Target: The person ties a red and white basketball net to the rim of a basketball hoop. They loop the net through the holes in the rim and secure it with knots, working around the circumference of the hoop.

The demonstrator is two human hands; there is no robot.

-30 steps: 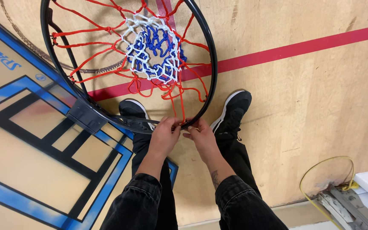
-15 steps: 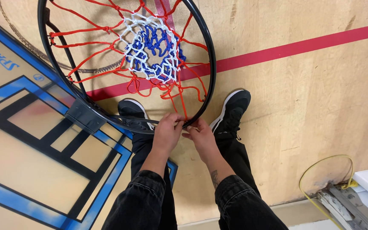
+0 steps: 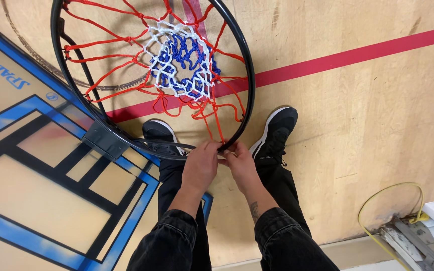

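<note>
Net cord [image 3: 216, 125] between both hands [image 3: 222, 165]

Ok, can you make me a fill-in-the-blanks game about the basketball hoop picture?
1. Both hands, the left hand and the right hand, meet at the black ____ of the basketball hoop.
2. The outer cords of the net are ____, with white and blue in the middle.
3. The stripe painted on the wooden floor is ____.
4. The backboard has a ____ border.

Missing words: rim; red; red; blue
</note>
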